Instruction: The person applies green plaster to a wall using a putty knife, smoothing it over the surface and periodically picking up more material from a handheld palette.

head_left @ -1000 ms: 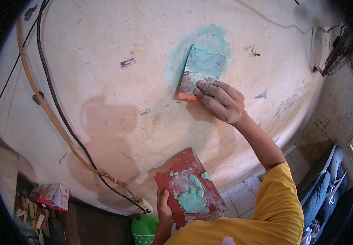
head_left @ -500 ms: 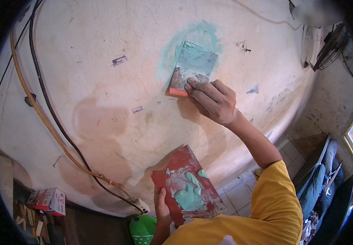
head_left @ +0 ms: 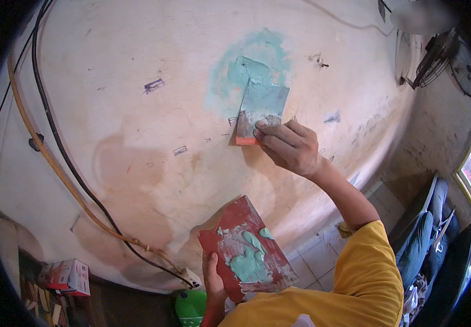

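My right hand (head_left: pixel 290 146) pinches the lower end of a putty knife (head_left: pixel 264 106), a flat rectangular blade with an orange edge. Green putty coats the blade's upper half. Its top edge meets the lower part of a green putty patch (head_left: pixel 271 46) on the pale wall (head_left: pixel 153 49), where a thick fresh smear shows. Down in front of my body, my left hand (head_left: pixel 213 278) grips the left edge of a dark red board (head_left: pixel 232 218). A wet mound of green putty (head_left: pixel 248 264) lies on that board.
A black cable (head_left: pixel 74 174) and an orange hose (head_left: pixel 61 169) run down the wall at left to a white socket (head_left: pixel 193 278). A red and white box (head_left: pixel 66 276) and a green object (head_left: pixel 190 306) are below. At right are a fan (head_left: pixel 437 60) and hanging jeans (head_left: pixel 416 245).
My right hand has drawn the putty knife down the wall, uncovering a thick smear of putty in the patch. The board in my left hand stays nearly where it was.
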Tool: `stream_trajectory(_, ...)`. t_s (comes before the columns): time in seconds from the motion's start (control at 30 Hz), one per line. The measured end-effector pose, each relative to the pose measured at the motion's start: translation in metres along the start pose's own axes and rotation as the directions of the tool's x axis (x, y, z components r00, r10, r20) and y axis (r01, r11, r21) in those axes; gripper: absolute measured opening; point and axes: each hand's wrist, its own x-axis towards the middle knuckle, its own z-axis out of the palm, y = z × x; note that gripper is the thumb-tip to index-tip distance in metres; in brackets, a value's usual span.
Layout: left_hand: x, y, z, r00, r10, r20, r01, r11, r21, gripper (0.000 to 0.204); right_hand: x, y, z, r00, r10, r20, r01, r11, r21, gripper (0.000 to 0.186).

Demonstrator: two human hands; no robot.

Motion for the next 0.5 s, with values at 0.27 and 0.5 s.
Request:
stream_trajectory(0.27, 0.002, 0.015, 0.007, 0.998, -0.063, 0.031, 0.061, 0.996, 0.072, 0.046, -0.044, -0.017, -0.021, 0.991, 0.029, 0.134, -0.034, 0.999, 0.034, 0.016)
stream_trajectory(0.5, 0.008, 0.020, -0.004, 0.991, -0.115, 0.068, 0.109, 0.990, 0.084, 0.047, -0.010, -0.021, -0.068, 0.608, 0.726, -0.321, -0.514, 0.668, 0.538, 0.030)
